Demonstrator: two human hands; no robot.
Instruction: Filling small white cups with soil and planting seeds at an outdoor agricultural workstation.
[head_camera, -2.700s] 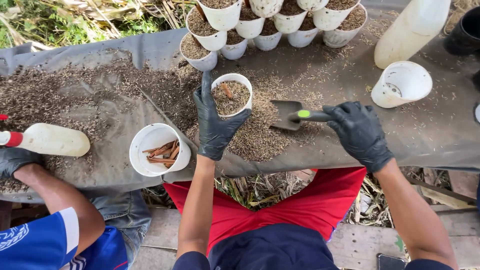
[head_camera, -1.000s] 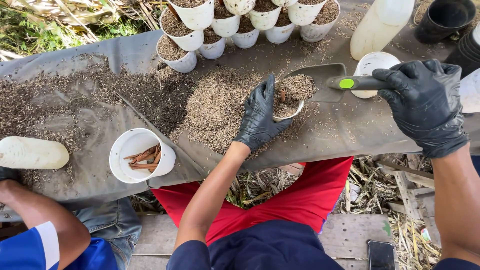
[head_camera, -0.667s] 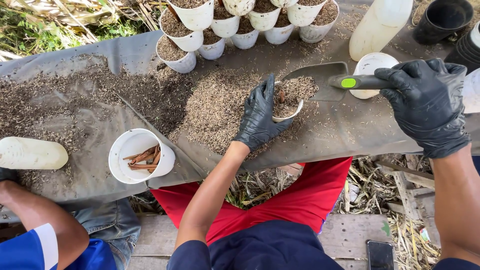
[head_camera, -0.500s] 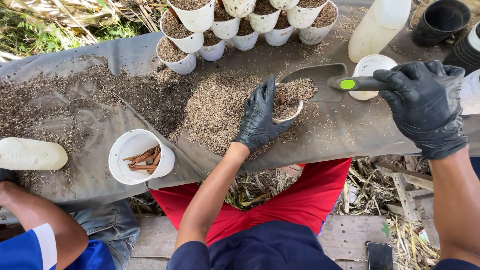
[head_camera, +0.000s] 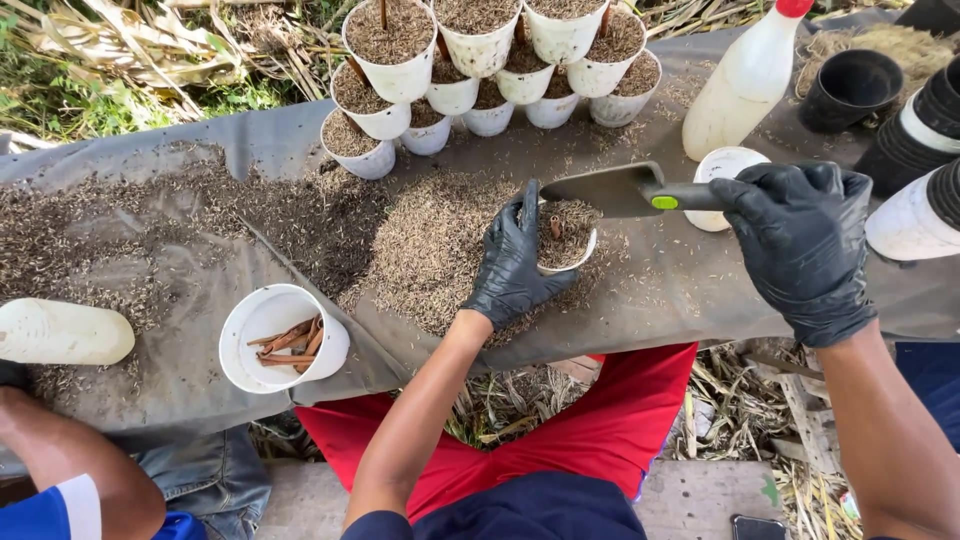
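1. The left hand, in a black glove, is wrapped around a small white pot full of husk mix, which stands on the grey sheet.
2. The right hand grips a trowel closed in its fist; the blade is just over the pot.
3. Filled pots are grouped behind.

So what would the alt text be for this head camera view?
A black-gloved left hand grips a small white pot of husk mix while the gloved right hand holds a trowel over it. Filled pots line the grey sheet behind.
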